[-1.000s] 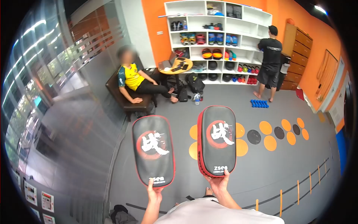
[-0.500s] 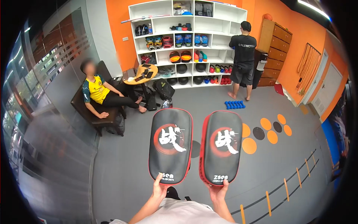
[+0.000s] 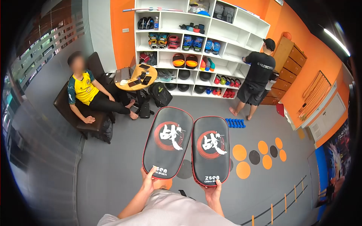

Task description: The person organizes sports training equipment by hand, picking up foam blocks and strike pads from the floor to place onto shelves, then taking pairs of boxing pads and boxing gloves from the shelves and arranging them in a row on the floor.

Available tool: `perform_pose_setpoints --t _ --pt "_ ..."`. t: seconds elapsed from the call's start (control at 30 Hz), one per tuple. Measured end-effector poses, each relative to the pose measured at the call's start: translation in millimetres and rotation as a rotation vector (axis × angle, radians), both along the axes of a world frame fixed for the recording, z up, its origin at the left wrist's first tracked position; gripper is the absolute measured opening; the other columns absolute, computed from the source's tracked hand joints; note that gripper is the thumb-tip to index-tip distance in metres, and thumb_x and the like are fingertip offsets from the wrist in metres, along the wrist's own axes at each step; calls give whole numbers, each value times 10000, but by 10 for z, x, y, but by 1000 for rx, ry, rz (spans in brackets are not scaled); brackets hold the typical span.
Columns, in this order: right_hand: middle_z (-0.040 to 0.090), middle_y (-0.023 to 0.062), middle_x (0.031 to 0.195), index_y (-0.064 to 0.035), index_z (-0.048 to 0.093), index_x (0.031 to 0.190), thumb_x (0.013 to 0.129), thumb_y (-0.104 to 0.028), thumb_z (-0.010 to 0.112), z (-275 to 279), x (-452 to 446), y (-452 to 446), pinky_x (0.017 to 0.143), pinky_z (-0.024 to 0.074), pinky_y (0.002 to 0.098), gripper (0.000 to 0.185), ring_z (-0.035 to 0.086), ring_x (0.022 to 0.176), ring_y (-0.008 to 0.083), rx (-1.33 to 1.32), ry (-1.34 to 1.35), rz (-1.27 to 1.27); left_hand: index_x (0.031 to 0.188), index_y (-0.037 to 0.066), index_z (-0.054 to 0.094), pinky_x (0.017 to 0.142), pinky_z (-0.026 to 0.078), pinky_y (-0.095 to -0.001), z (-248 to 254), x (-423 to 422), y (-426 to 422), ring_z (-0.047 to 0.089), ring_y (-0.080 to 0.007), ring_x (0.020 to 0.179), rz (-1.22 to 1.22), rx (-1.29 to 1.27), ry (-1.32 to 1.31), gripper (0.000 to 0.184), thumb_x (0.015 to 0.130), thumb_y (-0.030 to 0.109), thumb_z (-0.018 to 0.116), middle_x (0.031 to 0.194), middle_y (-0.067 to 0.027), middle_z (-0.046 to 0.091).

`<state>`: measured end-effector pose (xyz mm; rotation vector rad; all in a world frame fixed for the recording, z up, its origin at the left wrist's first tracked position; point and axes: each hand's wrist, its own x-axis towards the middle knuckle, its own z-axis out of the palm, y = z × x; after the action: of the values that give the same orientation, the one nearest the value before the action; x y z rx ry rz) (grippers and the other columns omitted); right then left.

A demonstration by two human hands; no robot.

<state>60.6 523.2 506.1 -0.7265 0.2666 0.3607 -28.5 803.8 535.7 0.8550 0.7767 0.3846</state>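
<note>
Two black kick pads with red edges and white lettering are held upright in front of me. My left hand [image 3: 149,178] grips the bottom edge of the left kick pad [image 3: 162,150], its thumb on the front face. The bottom of the right kick pad [image 3: 205,165] is in my right hand [image 3: 213,190], with the thumb over the lower corner. Behind the pads my other fingers are mostly hidden. The left pad leans to the right, and the upper parts of the two pads meet or nearly meet.
White shelves [image 3: 177,57] with gloves, balls and kettlebells line the orange wall. A person in yellow [image 3: 86,90] sits on a brown chair beside a round table [image 3: 147,81]. Another person in black [image 3: 258,69] stands at the shelves near blue dumbbells [image 3: 235,123]. Floor dots [image 3: 242,170] lie right.
The pads have come closer together, and the left one has tilted to the right. My view has turned and tilted, so the room appears slanted. Both hands keep their hold.
</note>
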Motion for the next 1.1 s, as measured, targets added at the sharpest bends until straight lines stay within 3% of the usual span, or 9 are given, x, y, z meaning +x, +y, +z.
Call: perform_pose_setpoints --t 0.1,0.17,0.3,0.43,0.5,0.6,0.77,0.9,1.1 --pt "499 98 1219 -182 345 1338 789 -361 627 108 842 292 894 489 588 643 537 1125 282 -178 -86 -75 1288 128 304 804 541 -415 -18 861 442 581 -215 1038 18 193 95 653 802 299 705 1184 -100 495" --pt "421 92 1295 -235 271 1380 792 -335 616 153 1351 434 879 503 566 689 515 1146 293 -240 -102 -82 1308 123 285 838 516 -425 -61 1405 720 543 -228 1094 14 310 73 728 768 302 739 1209 -118 471" --pt "399 78 1291 -248 244 1379 788 -315 611 -133 2378 614 823 519 576 699 515 1090 299 -315 -46 -131 1325 110 269 836 525 -445 -146 2400 981 554 -249 1082 -5 336 200 777 749 284 760 1208 -124 475" --pt "412 87 1238 -221 309 1282 767 -294 648 -449 3670 761 798 509 631 620 525 1076 299 -295 123 -103 1300 63 329 830 538 -483 -259 3531 949 582 -271 1065 45 214 315 712 776 326 732 1198 -145 510" --pt "410 95 1239 -209 317 1259 765 -289 662 -399 4390 853 814 504 651 609 521 1083 303 -267 207 -24 1233 33 435 841 538 -485 -180 4093 894 606 -276 1053 -70 -58 221 587 813 358 686 1158 -166 572" --pt "401 127 1276 -200 276 1308 773 -215 658 -63 5440 986 830 504 649 657 516 1105 327 -245 184 40 1229 27 480 887 507 -530 -81 4905 880 630 -314 1010 -18 -474 104 578 807 353 706 1157 -170 604" --pt "417 139 1273 -184 263 1307 764 -142 674 121 7096 1453 807 541 527 683 526 1104 307 -343 21 111 1247 36 406 868 508 -536 -262 6097 1286 616 -314 1023 120 -330 176 633 800 364 712 1137 -162 585" --pt "419 122 1272 -184 265 1289 756 -113 688 151 8286 2060 784 533 507 684 533 1081 278 -427 -44 155 1248 48 366 837 530 -541 -93 7157 1726 612 -329 1034 280 -101 255 623 810 345 695 1176 -166 547" --pt "405 119 1291 -187 271 1306 770 -96 659 84 9645 3269 750 552 481 667 519 1109 277 -336 -96 88 1283 104 313 823 549 -524 -387 8742 3058 560 -309 1101 190 -131 103 683 783 315 728 1234 -154 477"
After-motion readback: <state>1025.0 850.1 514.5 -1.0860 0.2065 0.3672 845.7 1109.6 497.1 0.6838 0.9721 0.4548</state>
